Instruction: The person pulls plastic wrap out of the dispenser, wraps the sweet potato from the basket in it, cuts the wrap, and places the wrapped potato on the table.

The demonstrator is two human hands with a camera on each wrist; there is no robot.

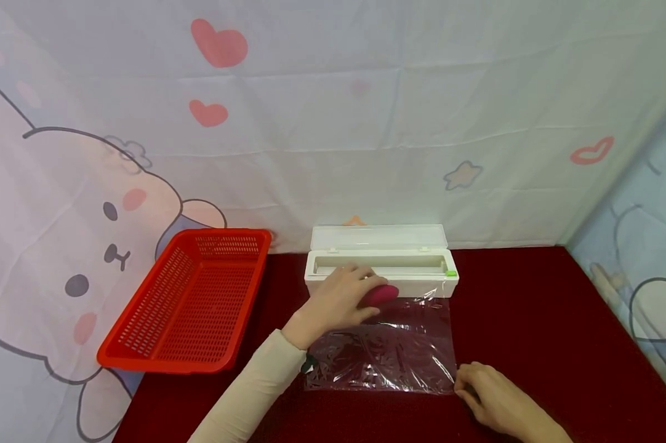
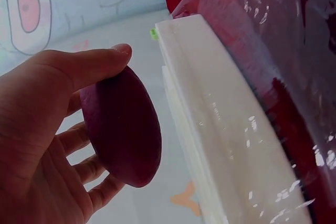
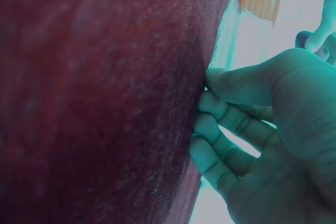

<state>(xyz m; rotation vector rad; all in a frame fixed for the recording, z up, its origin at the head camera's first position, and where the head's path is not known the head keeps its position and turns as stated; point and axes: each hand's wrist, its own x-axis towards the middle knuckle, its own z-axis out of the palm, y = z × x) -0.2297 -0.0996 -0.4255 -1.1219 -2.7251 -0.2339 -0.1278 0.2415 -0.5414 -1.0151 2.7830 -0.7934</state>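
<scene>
Left hand (image 1: 341,298) clasps a purple oval item (image 1: 384,295) near the far end of a clear film (image 1: 388,363) on a red-covered counter (image 1: 524,307).

Thumb and fingers are curled around the item, with the white box (image 1: 421,288) just beyond that hand; the right hand (image 1: 490,394) has its fingertips gathered on the film's nearest corner. Smooth and firm-looking, the item is probably light and sturdy but could slip, so its thick middle, gripped from opposite sides, seems the best hold. The film looks thin, limp and quick to crease, better taken by an edge. Seen from the head, the item's long axis lies roughly along the box, its free rounded end pointing out of the left hand toward the person's right, angled slightly away.
</scene>
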